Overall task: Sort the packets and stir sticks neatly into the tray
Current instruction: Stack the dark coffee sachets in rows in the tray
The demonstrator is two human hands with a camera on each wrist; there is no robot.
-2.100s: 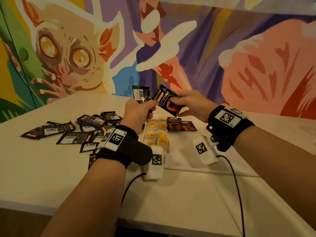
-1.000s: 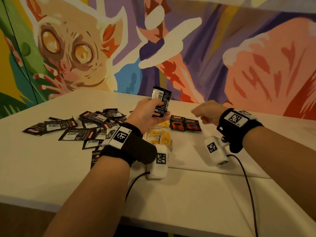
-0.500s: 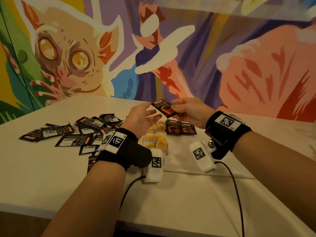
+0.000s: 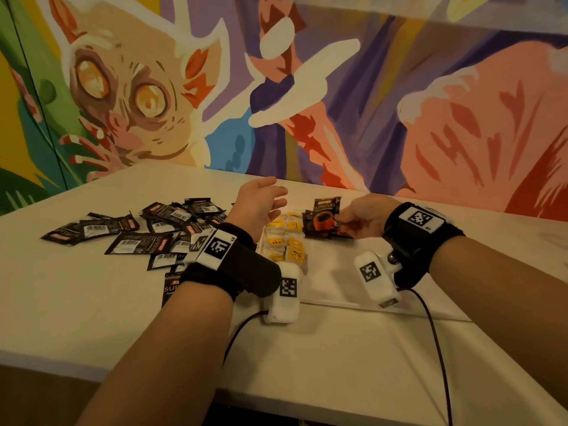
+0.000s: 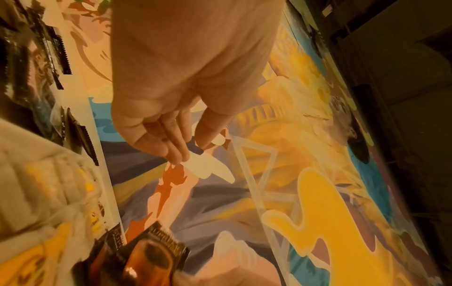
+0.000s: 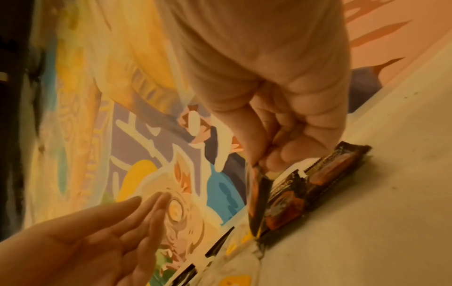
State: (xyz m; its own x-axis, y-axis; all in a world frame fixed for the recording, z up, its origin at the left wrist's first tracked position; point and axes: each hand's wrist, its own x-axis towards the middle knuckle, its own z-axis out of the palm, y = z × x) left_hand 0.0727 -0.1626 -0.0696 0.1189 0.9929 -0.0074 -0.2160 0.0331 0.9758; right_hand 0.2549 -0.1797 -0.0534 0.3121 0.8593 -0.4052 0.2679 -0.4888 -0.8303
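Note:
My right hand [image 4: 356, 218] pinches a black and orange coffee packet [image 4: 326, 214] by its edge, holding it tilted just above the coffee packets [image 4: 319, 233] that lie in the white tray [image 4: 335, 281]. The right wrist view shows thumb and fingers [image 6: 274, 154] on the coffee packet [image 6: 255, 197], over those that lie flat [image 6: 325, 174]. My left hand [image 4: 261, 199] hovers with relaxed fingers and holds nothing, left of the packet and above the yellow tea bags [image 4: 285, 245] in the tray. In the left wrist view its fingers [image 5: 168, 143] hang loose.
A heap of black coffee packets [image 4: 147, 235] lies spread on the white table [image 4: 76, 302] left of the tray. One more packet [image 4: 172, 287] sits by my left wrist. A painted wall stands right behind the table. Wrist cables run off the table's near edge.
My left hand passed its packet to the right hand and now holds nothing. The right hand has carried the packet down and to the right, over the coffee packets in the tray.

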